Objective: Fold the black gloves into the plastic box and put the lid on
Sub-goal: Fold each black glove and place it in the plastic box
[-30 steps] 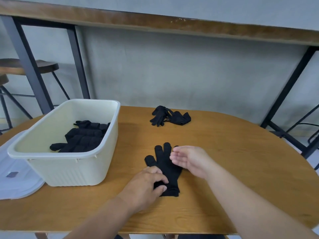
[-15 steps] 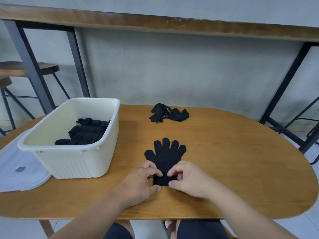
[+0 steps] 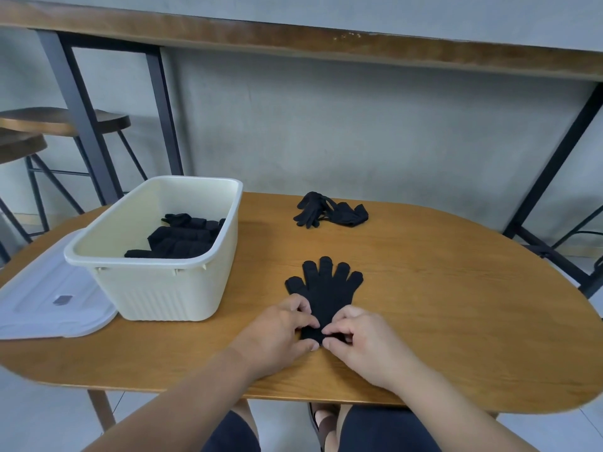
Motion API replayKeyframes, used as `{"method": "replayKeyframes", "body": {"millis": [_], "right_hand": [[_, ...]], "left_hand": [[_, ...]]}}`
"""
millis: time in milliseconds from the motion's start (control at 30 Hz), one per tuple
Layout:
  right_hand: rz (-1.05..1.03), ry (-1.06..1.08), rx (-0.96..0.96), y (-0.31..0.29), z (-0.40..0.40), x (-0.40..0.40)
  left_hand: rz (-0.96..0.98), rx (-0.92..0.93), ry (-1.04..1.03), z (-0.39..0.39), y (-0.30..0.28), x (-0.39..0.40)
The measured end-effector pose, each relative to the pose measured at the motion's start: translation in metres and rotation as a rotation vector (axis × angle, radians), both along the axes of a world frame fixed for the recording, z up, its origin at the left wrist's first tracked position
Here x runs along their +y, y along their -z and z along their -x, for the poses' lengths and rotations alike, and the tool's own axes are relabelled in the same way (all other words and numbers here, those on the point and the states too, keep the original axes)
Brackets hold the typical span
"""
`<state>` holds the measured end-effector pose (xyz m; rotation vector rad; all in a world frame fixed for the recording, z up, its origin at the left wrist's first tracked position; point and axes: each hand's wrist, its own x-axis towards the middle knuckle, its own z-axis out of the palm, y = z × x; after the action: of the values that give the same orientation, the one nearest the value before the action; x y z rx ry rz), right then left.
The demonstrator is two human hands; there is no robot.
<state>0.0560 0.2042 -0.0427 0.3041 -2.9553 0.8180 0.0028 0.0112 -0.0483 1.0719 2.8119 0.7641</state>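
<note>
A black glove (image 3: pixel 326 290) lies flat on the wooden table (image 3: pixel 456 288), fingers spread and pointing away from me. My left hand (image 3: pixel 280 334) pinches the left side of its cuff and my right hand (image 3: pixel 355 337) pinches the right side. A cream plastic box (image 3: pixel 156 288) stands at the left with folded black gloves (image 3: pixel 182 239) inside. Its translucent lid (image 3: pixel 49 301) lies flat on the table to the left of the box. More black gloves (image 3: pixel 329 212) sit crumpled at the table's far edge.
A high wooden counter on black metal legs (image 3: pixel 81 109) runs behind the table. Two wooden stools (image 3: pixel 65 120) stand at the far left. A grey wall is at the back. My knees show under the table's near edge.
My right hand came down from above the glove's fingers to its cuff. The glove's fingers now lie spread out flat. Both hands pinch the cuff.
</note>
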Motion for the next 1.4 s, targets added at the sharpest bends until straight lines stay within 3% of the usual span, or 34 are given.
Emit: {"method": "replayKeyframes", "body": {"millis": [200,433,567,667,767,967,1033,1200,1400], "right_hand": [[-0.207,-0.092,0.063,-0.01,-0.001,0.0],[-0.295,-0.073,0.134,-0.01,0.002,-0.003],[0.108,0.111,-0.077,-0.012,0.009,-0.003],[0.357,0.2,-0.207,-0.013,0.014,0.0],[0.342,0.134,-0.228,-0.014,0.011,0.003],[-0.084,-0.017,0.002,-0.006,0.003,0.007],[-0.125,-0.045,0.015,-0.005,0.001,0.009],[0.165,0.06,-0.194,-0.013,0.006,0.01],[0.31,0.239,-0.275,-0.015,0.028,0.006]], "left_hand": [[0.098,0.132,0.112,0.007,-0.006,0.003],[-0.077,0.034,0.017,0.002,-0.003,0.001],[0.011,-0.008,0.025,-0.005,-0.003,0.002],[-0.027,0.062,0.021,-0.005,-0.002,0.005],[-0.092,0.086,-0.012,-0.003,0.002,0.007],[-0.161,0.026,-0.046,-0.002,0.006,0.006],[-0.14,0.025,-0.034,-0.006,0.008,0.004],[-0.182,-0.087,-0.115,-0.008,0.0,0.002],[-0.2,-0.267,-0.332,0.005,-0.008,0.017]]}}
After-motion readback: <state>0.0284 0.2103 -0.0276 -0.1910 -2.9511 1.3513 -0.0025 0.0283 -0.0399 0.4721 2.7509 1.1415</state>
